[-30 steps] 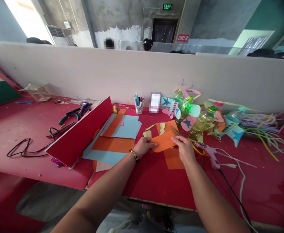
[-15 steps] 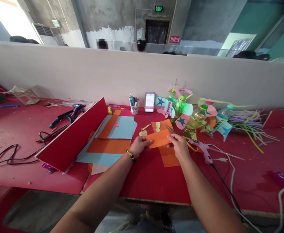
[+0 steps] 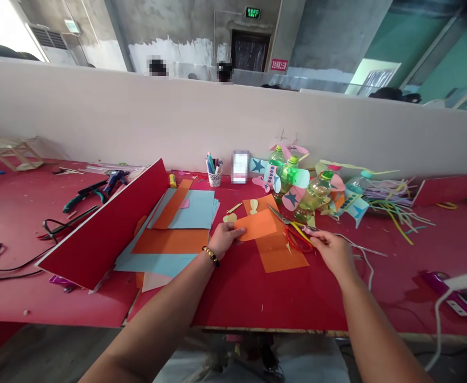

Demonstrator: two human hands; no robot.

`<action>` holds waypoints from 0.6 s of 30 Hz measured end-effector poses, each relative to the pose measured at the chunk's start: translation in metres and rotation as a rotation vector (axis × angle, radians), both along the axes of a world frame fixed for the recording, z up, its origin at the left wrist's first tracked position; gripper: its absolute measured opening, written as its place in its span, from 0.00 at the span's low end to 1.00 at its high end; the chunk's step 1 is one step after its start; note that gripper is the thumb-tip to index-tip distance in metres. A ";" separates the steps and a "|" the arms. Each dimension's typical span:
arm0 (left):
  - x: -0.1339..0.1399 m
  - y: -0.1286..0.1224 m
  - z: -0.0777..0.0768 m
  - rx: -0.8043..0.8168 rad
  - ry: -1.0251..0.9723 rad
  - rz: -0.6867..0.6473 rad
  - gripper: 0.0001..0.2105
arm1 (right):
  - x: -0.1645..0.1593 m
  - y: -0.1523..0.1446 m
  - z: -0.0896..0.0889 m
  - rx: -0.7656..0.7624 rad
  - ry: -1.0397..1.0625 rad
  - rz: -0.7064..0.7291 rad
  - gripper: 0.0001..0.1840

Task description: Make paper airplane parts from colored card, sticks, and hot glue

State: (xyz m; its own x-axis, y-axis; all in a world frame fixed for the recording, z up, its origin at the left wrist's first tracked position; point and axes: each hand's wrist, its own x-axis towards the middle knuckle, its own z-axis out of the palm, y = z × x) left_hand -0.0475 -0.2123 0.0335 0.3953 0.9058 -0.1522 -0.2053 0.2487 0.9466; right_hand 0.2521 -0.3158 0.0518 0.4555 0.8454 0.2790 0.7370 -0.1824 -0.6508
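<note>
My left hand point(image 3: 224, 239) is closed on the left end of an orange paper piece point(image 3: 257, 224), held above the table. My right hand point(image 3: 331, 252) has its fingers curled around a pink glue gun point(image 3: 309, 230), with mostly its nozzle end showing and the rest hidden by the hand. Just left of that hand lie open scissors point(image 3: 295, 229) with red and yellow handles, blades toward the held paper. Under them is a larger orange sheet point(image 3: 281, 255). Small cream paper cutouts point(image 3: 253, 206) lie behind the held paper.
Blue sheets point(image 3: 201, 207) and orange strips are stacked left, beside a slanted red board point(image 3: 109, 234). Bottles point(image 3: 315, 197) with paper decorations stand behind, near a pen cup point(image 3: 215, 178) and a phone point(image 3: 240, 166). A white cord point(image 3: 371, 271) runs at right; pliers point(image 3: 84, 197) lie far left.
My right hand has let go of the orange paper and moved right onto the glue gun. My left hand still holds the paper. The view has shifted slightly right.
</note>
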 end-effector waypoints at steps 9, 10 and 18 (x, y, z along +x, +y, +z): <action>-0.002 0.000 0.002 -0.010 0.005 -0.003 0.21 | -0.016 0.012 -0.011 -0.577 -0.642 -0.039 0.15; -0.003 0.000 0.002 -0.010 0.005 0.001 0.21 | -0.015 0.015 -0.008 -0.599 -0.632 -0.044 0.16; -0.005 0.001 0.004 0.001 -0.011 0.032 0.20 | -0.017 0.030 0.007 -0.663 -0.640 0.003 0.18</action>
State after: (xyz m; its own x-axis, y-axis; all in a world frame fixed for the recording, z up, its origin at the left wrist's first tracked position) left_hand -0.0521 -0.2109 0.0372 0.3677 0.9182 -0.1471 -0.2233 0.2407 0.9445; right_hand 0.2349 -0.2858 0.0591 0.3785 0.9233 -0.0651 0.9217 -0.3695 0.1183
